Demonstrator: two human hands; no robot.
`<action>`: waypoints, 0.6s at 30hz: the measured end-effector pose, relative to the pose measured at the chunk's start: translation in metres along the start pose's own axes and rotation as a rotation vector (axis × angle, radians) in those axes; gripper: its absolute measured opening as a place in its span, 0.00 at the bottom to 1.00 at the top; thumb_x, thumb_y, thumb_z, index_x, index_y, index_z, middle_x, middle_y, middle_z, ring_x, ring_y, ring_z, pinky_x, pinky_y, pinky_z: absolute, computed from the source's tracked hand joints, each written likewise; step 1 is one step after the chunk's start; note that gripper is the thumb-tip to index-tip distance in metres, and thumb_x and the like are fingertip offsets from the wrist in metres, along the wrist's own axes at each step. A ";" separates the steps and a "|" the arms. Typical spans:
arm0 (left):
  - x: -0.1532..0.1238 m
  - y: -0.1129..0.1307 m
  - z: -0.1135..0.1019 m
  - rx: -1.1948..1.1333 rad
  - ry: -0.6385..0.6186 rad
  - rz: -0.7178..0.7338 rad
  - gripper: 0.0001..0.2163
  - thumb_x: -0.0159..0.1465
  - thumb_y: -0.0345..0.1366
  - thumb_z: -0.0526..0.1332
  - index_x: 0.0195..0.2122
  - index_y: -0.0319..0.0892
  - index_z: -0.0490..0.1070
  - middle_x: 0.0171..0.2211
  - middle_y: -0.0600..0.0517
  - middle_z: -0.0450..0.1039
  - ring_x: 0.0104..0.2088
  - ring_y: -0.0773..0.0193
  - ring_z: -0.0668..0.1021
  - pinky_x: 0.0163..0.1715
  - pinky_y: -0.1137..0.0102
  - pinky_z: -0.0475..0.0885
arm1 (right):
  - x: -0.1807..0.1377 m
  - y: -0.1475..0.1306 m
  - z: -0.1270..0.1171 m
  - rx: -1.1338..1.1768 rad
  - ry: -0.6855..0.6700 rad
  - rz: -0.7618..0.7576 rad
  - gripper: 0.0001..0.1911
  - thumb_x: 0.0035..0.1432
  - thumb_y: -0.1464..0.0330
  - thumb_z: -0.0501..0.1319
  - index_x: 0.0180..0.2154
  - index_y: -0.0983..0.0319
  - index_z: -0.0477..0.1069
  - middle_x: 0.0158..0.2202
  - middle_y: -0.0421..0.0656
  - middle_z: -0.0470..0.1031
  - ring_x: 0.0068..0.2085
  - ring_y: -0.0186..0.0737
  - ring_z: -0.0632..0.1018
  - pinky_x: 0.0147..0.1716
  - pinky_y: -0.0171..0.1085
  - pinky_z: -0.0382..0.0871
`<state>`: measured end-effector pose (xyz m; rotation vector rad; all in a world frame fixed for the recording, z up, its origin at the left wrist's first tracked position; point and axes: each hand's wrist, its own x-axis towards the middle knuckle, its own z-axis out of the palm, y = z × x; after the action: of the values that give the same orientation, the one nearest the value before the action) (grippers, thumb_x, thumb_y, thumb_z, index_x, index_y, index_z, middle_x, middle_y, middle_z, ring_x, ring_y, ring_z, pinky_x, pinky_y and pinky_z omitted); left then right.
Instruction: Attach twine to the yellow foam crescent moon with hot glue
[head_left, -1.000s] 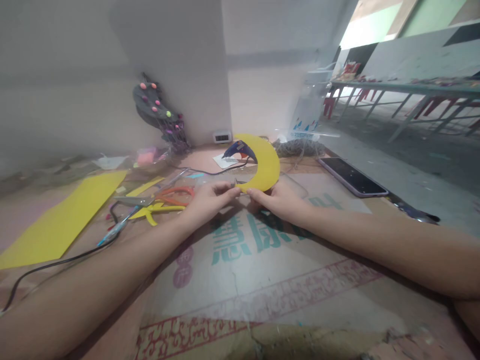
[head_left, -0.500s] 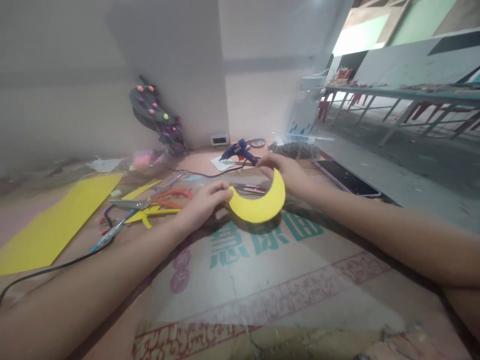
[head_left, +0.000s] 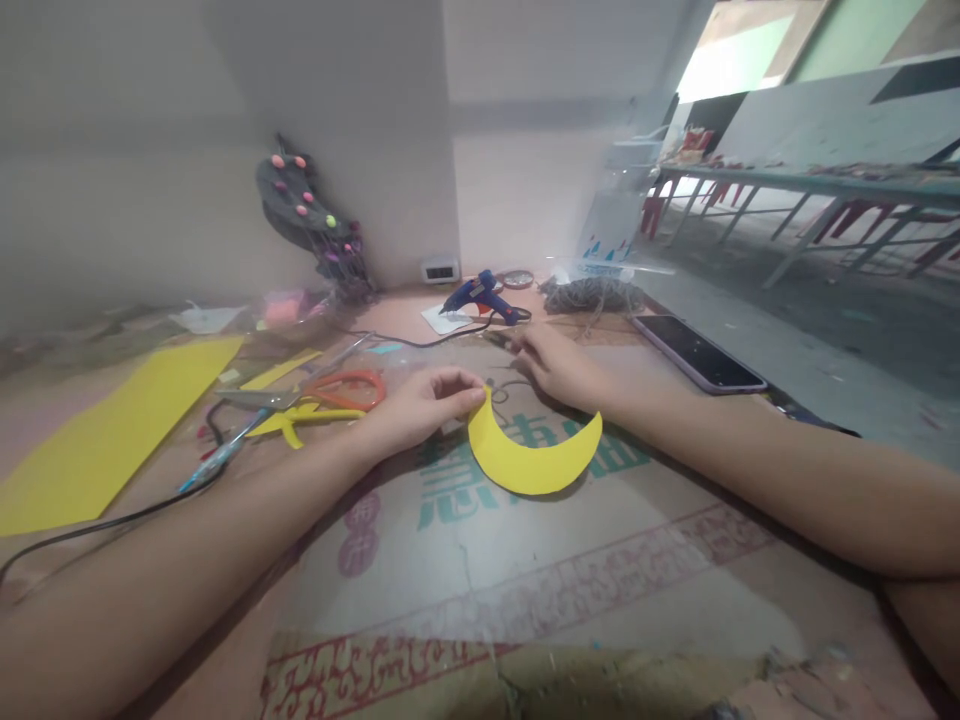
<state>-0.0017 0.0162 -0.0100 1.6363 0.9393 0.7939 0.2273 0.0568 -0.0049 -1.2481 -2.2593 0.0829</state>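
Observation:
A yellow crescent cut-out (head_left: 531, 455) lies flat on the printed mat (head_left: 525, 560). My left hand (head_left: 424, 405) pinches the crescent's left tip between thumb and fingers. My right hand (head_left: 555, 365) rests on the mat just behind the crescent, fingers curled toward a thin cord; whether it grips the cord I cannot make out. A blue glue gun (head_left: 480, 295) stands beyond my right hand.
Orange-handled scissors (head_left: 330, 392) and yellow scraps lie to the left, beside a large yellow sheet (head_left: 112, 430) and a black cable (head_left: 112, 525). A phone (head_left: 697, 355) lies at the right. A bundle of grey twine (head_left: 592, 293) sits at the back.
The crescent came down from upright to flat on the mat. My right hand let go of its upper tip and moved back toward the cord; my left hand kept its hold.

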 end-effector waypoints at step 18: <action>-0.002 0.001 -0.001 -0.096 0.004 -0.037 0.13 0.62 0.46 0.62 0.34 0.42 0.68 0.21 0.58 0.64 0.17 0.74 0.65 0.16 0.78 0.56 | -0.009 -0.002 0.005 0.039 0.284 -0.487 0.20 0.67 0.60 0.49 0.56 0.60 0.66 0.46 0.47 0.75 0.43 0.44 0.75 0.43 0.42 0.66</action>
<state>-0.0035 0.0153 -0.0091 1.5304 0.9179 0.8057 0.2274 0.0497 -0.0128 -0.6159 -2.2270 -0.2166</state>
